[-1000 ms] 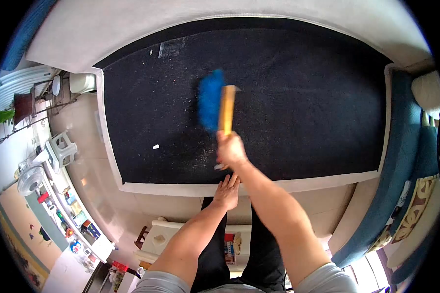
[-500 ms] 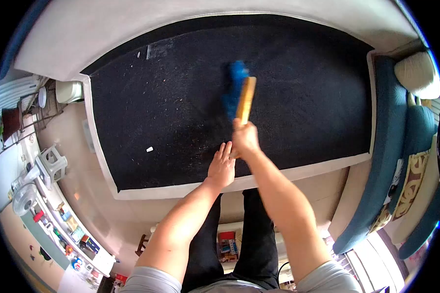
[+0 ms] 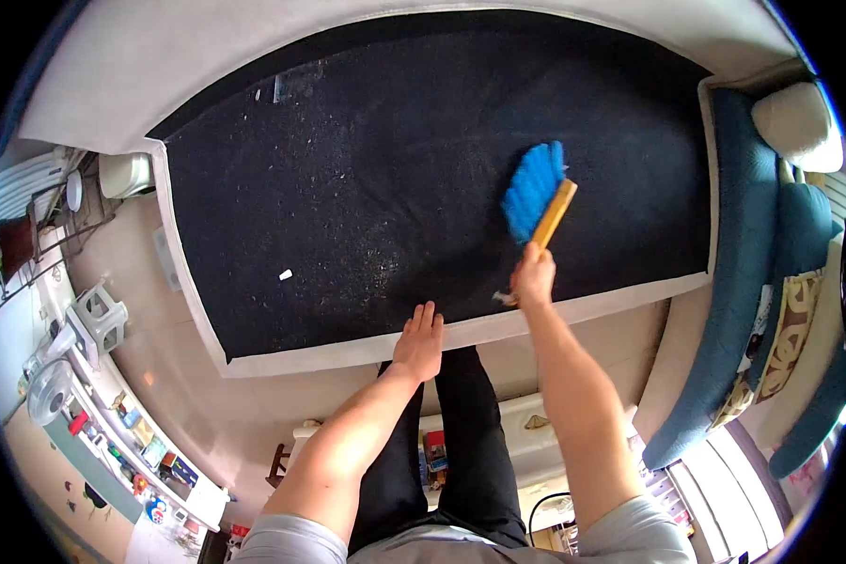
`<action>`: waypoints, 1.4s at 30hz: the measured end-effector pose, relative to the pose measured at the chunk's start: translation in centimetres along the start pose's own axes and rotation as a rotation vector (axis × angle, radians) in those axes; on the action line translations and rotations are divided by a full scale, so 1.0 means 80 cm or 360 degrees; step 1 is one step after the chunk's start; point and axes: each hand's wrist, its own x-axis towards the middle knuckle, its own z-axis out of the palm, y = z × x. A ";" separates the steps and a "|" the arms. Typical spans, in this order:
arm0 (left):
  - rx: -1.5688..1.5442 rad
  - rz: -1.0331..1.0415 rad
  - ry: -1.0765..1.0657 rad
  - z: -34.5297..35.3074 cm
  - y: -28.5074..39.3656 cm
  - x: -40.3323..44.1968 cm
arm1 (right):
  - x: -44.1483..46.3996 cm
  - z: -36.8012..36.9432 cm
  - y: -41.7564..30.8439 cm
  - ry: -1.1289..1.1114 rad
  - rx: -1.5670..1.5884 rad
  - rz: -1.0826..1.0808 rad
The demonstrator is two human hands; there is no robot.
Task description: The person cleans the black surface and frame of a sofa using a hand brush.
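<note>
My right hand (image 3: 534, 274) grips a bed brush (image 3: 536, 188) by its yellow wooden handle. Its blue bristles touch or hover just over a black fabric surface (image 3: 423, 179), right of centre; I cannot tell which. My left hand (image 3: 419, 344) lies with fingers stretched out on the pale near rim (image 3: 367, 350) of that surface, holding nothing. Light crumbs and dust (image 3: 371, 268) are scattered over the left half of the black fabric. A small white piece (image 3: 286, 274) lies among them.
A blue sofa (image 3: 738, 282) with cushions runs along the right. On the left stand a white stool (image 3: 99, 317), a fan (image 3: 52, 390) and a shelf (image 3: 164, 461) full of small items. A clear flat strip (image 3: 278, 89) lies at the far left of the black fabric.
My right hand has swung the brush to the right across the black fabric. My left hand has shifted slightly down onto the near rim, apart from the right hand.
</note>
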 end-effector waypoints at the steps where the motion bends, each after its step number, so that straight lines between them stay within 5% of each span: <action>1: -0.0071 -0.0073 0.0007 0.016 -0.005 0.000 | 0.004 0.029 0.046 0.0108 -0.0243 -0.0298; 6: -0.0018 -0.0099 0.0006 0.055 -0.028 0.006 | -0.127 0.116 0.036 -0.0574 -0.0708 -0.0170; 8: -0.0359 -0.0173 -0.0009 0.054 -0.022 0.009 | -0.141 0.104 0.008 -0.0867 -0.0788 -0.0290; 10: -0.0119 -0.0171 0.0110 0.059 -0.017 0.010 | -0.118 0.068 0.012 -0.0647 -0.0415 -0.0480; 12: 0.0094 -0.0145 0.0178 0.030 0.006 0.007 | -0.071 0.006 0.011 -0.0465 0.0179 -0.0145; 15: 0.0009 -0.0151 0.0393 -0.005 0.027 0.021 | 0.013 -0.088 0.064 0.0115 0.0229 -0.0342; 16: -0.0010 -0.0209 0.0444 -0.012 0.032 0.028 | -0.010 -0.099 0.033 0.0141 0.0142 0.0056; 19: 0.0090 -0.0218 0.0377 0.000 0.028 0.037 | -0.026 -0.050 0.137 -0.0081 -0.0501 -0.0294; 22: 0.0192 -0.0223 0.0271 0.012 0.015 0.028 | -0.104 0.027 0.100 -0.0417 -0.0396 -0.0225; 24: 0.0169 -0.0328 -0.0125 0.007 0.013 0.018 | -0.123 0.034 0.071 -0.0859 -0.0646 -0.0282; 26: 0.0213 -0.0387 -0.0120 0.029 -0.003 0.018 | -0.129 0.019 0.044 -0.1004 -0.0906 -0.0320; 28: 0.0245 -0.0277 0.0115 0.020 0.005 0.001 | -0.101 -0.007 0.058 -0.0522 -0.0455 -0.0413; 31: 0.0029 -0.0210 0.0253 0.020 0.020 -0.013 | -0.030 -0.079 0.087 -0.0261 0.0293 -0.0140; 33: 0.0057 -0.0258 0.0225 0.029 0.025 -0.016 | -0.022 -0.109 0.096 -0.0055 0.0206 -0.0034; 36: -0.0019 -0.0347 0.0030 0.031 0.035 -0.032 | -0.044 -0.050 0.163 0.0033 -0.0643 -0.0358; 38: 0.0101 -0.0349 -0.0072 0.054 0.018 -0.031 | -0.127 0.000 0.103 -0.0260 -0.0609 -0.0023; 42: -0.0037 -0.0275 -0.0169 0.044 -0.010 -0.044 | -0.197 0.083 0.093 -0.0543 -0.0575 -0.0134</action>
